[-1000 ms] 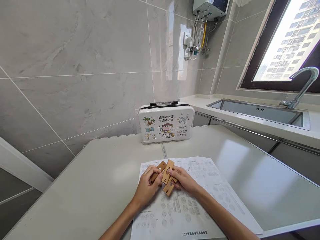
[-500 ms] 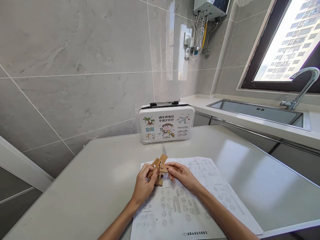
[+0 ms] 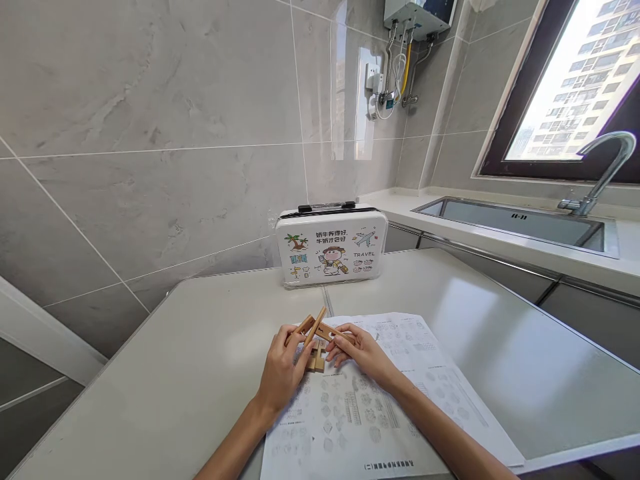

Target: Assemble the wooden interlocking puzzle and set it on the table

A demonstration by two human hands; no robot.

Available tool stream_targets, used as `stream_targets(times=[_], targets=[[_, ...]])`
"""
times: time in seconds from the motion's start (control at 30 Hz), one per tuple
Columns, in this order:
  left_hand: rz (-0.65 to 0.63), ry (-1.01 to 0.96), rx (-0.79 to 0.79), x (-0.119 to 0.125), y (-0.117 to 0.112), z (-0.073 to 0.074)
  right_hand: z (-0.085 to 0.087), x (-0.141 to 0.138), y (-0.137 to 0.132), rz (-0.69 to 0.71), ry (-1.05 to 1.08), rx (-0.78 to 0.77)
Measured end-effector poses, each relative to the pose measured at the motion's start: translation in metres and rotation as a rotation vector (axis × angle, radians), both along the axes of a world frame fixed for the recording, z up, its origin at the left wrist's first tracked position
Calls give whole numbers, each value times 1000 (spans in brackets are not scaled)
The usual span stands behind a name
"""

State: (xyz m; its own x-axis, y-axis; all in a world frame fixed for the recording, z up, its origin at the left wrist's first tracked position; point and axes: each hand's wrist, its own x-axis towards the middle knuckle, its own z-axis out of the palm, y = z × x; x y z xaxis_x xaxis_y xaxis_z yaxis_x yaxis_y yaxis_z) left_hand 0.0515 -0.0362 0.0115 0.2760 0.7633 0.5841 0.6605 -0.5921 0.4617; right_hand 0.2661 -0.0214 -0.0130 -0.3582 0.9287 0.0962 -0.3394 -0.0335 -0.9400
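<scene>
Two bare hands above a printed sheet [image 3: 400,393] on a pale table [image 3: 200,360], left hand [image 3: 280,372] and right hand [image 3: 365,353] both pinching crossed wooden puzzle pieces [image 3: 317,325] between them, just over the sheet's far edge, white illustrated case [image 3: 331,245] upright behind, against the wall, sink [image 3: 520,223] well right.

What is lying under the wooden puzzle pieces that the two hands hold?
A printed sheet of small diagrams lies on the table beneath the wooden pieces, which the left hand and right hand hold. The print directly below is covered by them.
</scene>
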Motion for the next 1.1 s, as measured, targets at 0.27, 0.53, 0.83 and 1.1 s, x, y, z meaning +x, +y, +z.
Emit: stream_targets(times=[0.27,0.53,0.83,1.1], targets=[[18,99,56,-5,1,-2,-3,-3,-2,9,9,1],[15,31,44,-2,1,-1,0,-2,-4,8,14,-21],[68,32,105,2,-2,-5,0,-8,-7,-36,55,-57],[76,-6,88,1,-2,-2,4,-7,-12,97,111,-88]])
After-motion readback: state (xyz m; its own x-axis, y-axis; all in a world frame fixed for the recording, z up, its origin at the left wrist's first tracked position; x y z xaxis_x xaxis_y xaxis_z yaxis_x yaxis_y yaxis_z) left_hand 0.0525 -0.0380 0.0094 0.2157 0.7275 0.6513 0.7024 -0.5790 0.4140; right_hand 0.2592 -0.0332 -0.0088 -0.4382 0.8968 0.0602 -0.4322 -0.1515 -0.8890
